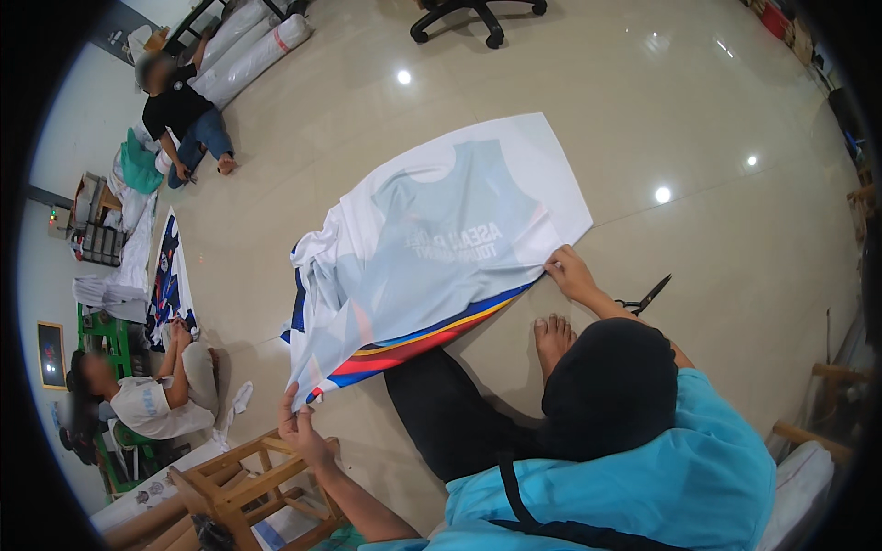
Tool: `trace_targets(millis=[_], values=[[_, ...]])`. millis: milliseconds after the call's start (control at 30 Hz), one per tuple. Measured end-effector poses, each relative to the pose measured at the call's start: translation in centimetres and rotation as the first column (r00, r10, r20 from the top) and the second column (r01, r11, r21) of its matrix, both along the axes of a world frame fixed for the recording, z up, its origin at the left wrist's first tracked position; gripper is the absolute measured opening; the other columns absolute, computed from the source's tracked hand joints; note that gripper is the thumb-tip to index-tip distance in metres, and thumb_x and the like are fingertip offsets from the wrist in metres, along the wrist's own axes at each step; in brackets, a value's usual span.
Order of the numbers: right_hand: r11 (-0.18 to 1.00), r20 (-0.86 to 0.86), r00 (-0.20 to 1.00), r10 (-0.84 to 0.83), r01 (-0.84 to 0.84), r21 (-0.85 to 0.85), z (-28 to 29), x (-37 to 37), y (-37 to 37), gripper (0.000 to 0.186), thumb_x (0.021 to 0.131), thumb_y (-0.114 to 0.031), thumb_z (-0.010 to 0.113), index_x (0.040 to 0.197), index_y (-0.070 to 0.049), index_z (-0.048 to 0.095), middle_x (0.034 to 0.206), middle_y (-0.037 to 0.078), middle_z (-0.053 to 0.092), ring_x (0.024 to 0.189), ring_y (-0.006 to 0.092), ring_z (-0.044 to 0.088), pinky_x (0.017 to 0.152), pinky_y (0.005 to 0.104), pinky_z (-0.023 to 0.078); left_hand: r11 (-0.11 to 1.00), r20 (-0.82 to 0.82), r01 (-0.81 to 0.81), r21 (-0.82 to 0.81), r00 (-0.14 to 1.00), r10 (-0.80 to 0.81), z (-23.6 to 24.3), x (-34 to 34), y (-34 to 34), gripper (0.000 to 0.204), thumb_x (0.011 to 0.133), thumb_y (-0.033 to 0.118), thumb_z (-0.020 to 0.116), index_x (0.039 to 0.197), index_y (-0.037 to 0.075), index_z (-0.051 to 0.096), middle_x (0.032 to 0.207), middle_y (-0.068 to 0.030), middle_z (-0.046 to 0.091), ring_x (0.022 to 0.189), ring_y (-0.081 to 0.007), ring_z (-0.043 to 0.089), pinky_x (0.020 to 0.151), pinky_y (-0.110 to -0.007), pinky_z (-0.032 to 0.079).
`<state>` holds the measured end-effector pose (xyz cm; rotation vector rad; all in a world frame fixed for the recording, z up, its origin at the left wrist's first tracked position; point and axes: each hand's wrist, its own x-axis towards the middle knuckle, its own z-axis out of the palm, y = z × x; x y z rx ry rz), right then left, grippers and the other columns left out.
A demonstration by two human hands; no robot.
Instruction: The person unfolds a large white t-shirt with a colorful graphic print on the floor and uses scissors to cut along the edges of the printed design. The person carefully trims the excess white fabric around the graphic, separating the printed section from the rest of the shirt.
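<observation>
Turquoise shirt (634,482) is caught closest in the head view, and beyond it white fabric (395,257) is seen spread over the glossy floor (717,248), rumpled at its left. Now its near-left corner is pinched, apparently lightly, by the left hand (306,439), its near-right edge by the right hand's (571,274) closed fingertips; flatter layers are probably won if both pulls are matched and creases are smoothed outward.
</observation>
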<state>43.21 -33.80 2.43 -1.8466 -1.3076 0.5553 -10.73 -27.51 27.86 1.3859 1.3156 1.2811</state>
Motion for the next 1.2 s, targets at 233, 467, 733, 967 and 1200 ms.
trace_targets(millis=[233, 467, 733, 967, 1200], values=[[0.959, -0.756, 0.642, -0.127, 0.273, 0.071, 7.1, 6.9, -0.1, 0.031, 0.112, -0.030, 0.048, 0.112, 0.001, 0.052, 0.107, 0.012, 0.065, 0.089, 0.0203, 0.068, 0.069, 0.0355, 0.061, 0.991, -0.650, -0.001, 0.135, 0.754, 0.090, -5.1, -1.0, 6.3, 0.031, 0.093, -0.002, 0.062, 0.122, -0.001, 0.074, 0.115, -0.0190, 0.076, 0.108, -0.0285, 0.071, 0.099, -0.038, 0.051], [0.861, -0.055, 0.912, -0.408, 0.404, 0.308, 19.8, 20.0, 18.6, 0.043, 0.109, -0.041, 0.051, 0.118, 0.000, 0.061, 0.102, 0.012, 0.068, 0.091, 0.0175, 0.062, 0.082, 0.0346, 0.052, 0.868, -0.592, -0.076, 0.491, 0.701, 0.397, -4.9, 1.7, 29.1, 0.031, 0.099, 0.020, 0.065, 0.119, -0.002, 0.074, 0.098, -0.0219, 0.077, 0.086, -0.0290, 0.074, 0.081, -0.040, 0.055], [0.532, -0.053, 0.994, -0.093, 0.095, 0.841, 39.5, 22.1, 9.6, 0.033, 0.112, -0.031, 0.051, 0.121, 0.000, 0.055, 0.114, 0.010, 0.067, 0.105, 0.0182, 0.067, 0.099, 0.0341, 0.051, 0.743, -0.220, 0.010, 0.669, 0.958, 0.184, 13.5, -0.6, 24.7, 0.031, 0.104, -0.001, 0.053, 0.131, -0.004, 0.069, 0.122, -0.0105, 0.073, 0.110, -0.0142, 0.066, 0.100, -0.028, 0.049], [0.563, -0.030, 0.864, -0.502, 0.353, 0.747, 34.2, 12.8, -7.5, 0.021, 0.112, -0.021, 0.051, 0.114, 0.000, 0.054, 0.106, 0.006, 0.062, 0.094, 0.0089, 0.056, 0.086, 0.0251, 0.046, 0.751, -0.410, -0.039, 0.660, 0.818, 0.403, 9.8, -1.9, 11.7, 0.034, 0.105, -0.003, 0.046, 0.132, -0.004, 0.066, 0.132, -0.0133, 0.068, 0.115, -0.0194, 0.066, 0.098, -0.033, 0.055], [0.850, -0.091, 0.974, -0.208, 0.226, 0.475, 19.9, 5.7, -16.5, 0.058, 0.090, -0.021, 0.076, 0.137, -0.001, 0.050, 0.119, 0.011, 0.054, 0.112, 0.0214, 0.053, 0.106, 0.0364, 0.040, 0.921, -0.388, -0.176, 0.347, 0.867, 0.312, -2.0, -3.9, 3.9, 0.040, 0.099, -0.008, 0.047, 0.131, 0.000, 0.070, 0.117, -0.0117, 0.073, 0.094, -0.0130, 0.066, 0.081, -0.025, 0.053]])
